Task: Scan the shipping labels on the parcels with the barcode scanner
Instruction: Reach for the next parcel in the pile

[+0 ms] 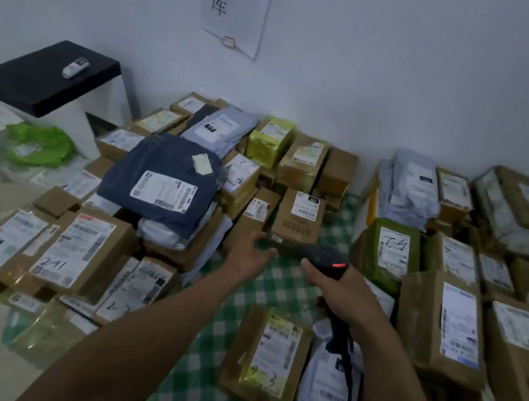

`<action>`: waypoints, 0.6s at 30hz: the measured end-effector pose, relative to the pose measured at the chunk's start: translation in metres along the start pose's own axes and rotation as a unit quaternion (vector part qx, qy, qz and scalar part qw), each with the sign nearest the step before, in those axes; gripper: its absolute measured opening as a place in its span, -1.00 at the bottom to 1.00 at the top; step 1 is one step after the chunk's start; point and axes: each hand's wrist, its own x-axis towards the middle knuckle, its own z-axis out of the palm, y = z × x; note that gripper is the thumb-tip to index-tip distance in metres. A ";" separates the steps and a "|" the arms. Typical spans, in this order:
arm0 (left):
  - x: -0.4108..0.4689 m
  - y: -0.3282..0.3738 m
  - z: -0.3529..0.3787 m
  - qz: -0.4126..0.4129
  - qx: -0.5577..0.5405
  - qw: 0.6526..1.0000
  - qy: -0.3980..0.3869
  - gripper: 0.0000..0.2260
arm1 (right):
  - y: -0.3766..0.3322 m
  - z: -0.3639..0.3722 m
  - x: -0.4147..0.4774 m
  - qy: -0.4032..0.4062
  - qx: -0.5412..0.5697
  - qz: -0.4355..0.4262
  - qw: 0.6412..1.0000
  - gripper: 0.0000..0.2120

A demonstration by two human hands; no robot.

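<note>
While black plastic barcode scanner (pixel 323 257) is gripped by handle in right hand (pixel 340 293), fingers (pixel 311 270) curled round it, left hand (pixel 251 258) is held open, fingers (pixel 257 238) spread, just beside brown cardboard box (pixel 296 229) with white label (pixel 305 207). Matte boxes, smooth navy mailer (pixel 165 163), crinkled white poly bag (pixel 319 379) are stacked left, right and near. Green-white checked cloth (pixel 193 379) is left bare between stacks: narrow lane under both forearms, hemmed by box edges. Black cable (pixel 347 400) is trailed over white bag.
</note>
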 end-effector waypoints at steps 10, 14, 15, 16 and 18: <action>0.157 0.031 0.061 -0.061 -0.022 0.997 0.049 -0.60 | -0.011 -0.022 0.069 0.053 0.031 0.093 0.994 -0.66; 0.176 0.012 0.074 -0.122 -0.052 0.991 0.001 -0.02 | -0.009 -0.026 0.088 0.055 0.039 0.121 0.990 -0.68; 0.175 0.008 0.076 -0.121 -0.059 0.991 -0.011 0.09 | -0.007 -0.028 0.090 0.057 0.041 0.124 0.990 -0.69; 0.174 0.002 0.078 -0.123 -0.066 0.990 -0.021 0.15 | -0.004 -0.031 0.093 0.060 0.044 0.126 0.989 -0.71; 0.166 -0.005 0.082 -0.120 -0.075 0.989 -0.052 0.16 | 0.000 -0.036 0.099 0.066 0.046 0.129 0.988 -0.74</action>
